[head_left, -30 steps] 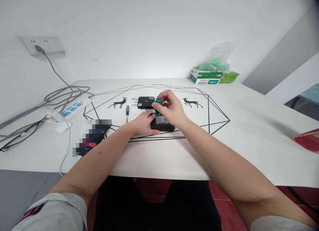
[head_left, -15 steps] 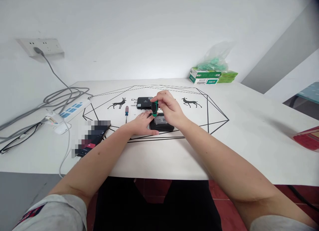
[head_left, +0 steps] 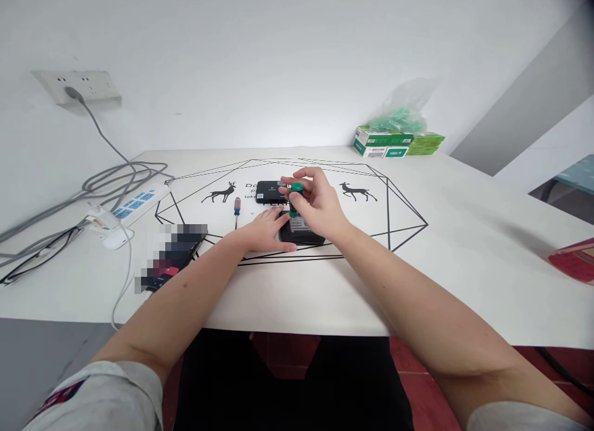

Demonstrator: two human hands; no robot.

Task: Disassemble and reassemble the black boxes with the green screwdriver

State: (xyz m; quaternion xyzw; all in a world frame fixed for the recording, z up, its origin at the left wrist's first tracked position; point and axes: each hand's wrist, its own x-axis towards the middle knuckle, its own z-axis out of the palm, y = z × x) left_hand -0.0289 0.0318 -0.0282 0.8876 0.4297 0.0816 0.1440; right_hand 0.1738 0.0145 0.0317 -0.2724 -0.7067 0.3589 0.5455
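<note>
A small black box-shaped device (head_left: 304, 236) with a printed label on its face lies on the table. My left hand (head_left: 264, 233) braces it from the left, thumb along the near edge and index finger at the far corner. My right hand (head_left: 320, 202) is closed around a green-and-black screwdriver (head_left: 297, 187), which stands upright over the device. The screwdriver's tip is hidden behind my fingers. Just behind lies a flat black box (head_left: 268, 192) with a small sticker. A second screwdriver (head_left: 237, 207), with a red-and-blue handle, rests left of my left hand.
A phone (head_left: 179, 254), partly blurred out, lies by my left forearm. Further left are a power strip (head_left: 139, 202) and coiled grey cable (head_left: 111, 177). Green-and-white boxes (head_left: 383, 140) with a plastic bag stand at the back right. A red object (head_left: 573, 262) sits at the right edge.
My right hand has shifted its fingers round the screwdriver handle, and the handle has tilted so its green end now shows. My left hand and the device stay in place.
</note>
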